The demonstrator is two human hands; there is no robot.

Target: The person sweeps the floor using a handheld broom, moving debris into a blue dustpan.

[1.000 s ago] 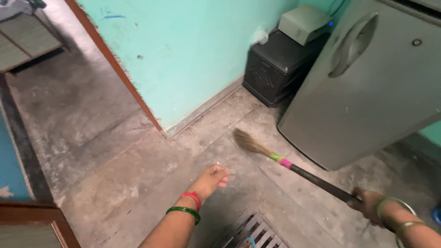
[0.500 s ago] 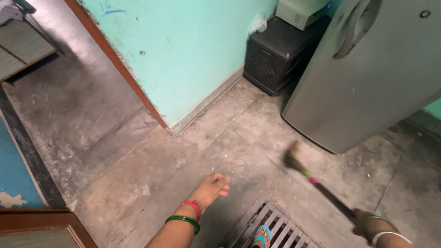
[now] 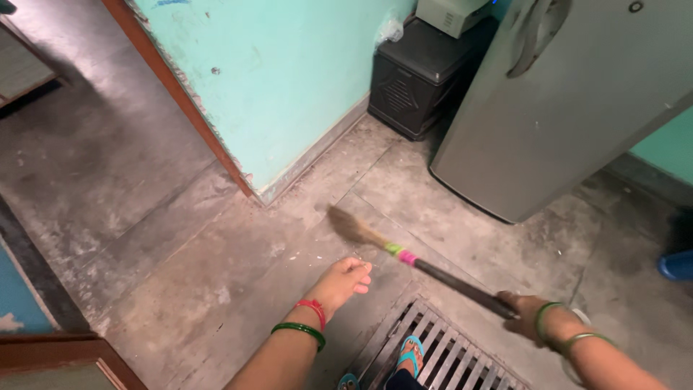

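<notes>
My right hand [image 3: 522, 315] grips the dark handle of a short broom [image 3: 433, 270]. The handle has green and pink bands, and the straw head [image 3: 349, 225] rests low on the grey floor near the wall corner. My left hand [image 3: 341, 283] hangs free above the floor just below the broom head, fingers loosely together, holding nothing. Red and green bangles sit on the left wrist, green ones on the right. My foot in a blue sandal [image 3: 410, 355] stands on a metal floor grate [image 3: 447, 354].
A grey refrigerator [image 3: 563, 108] stands at the upper right beside a black box [image 3: 419, 79] with a white device on top. A turquoise wall [image 3: 281, 79] with a brown edge strip ends at a corner. A blue object [image 3: 677, 266] lies at the right edge.
The broom head swept from the right back to the left, toward the wall corner. The view shifted slightly, and my left hand stayed in about the same place.
</notes>
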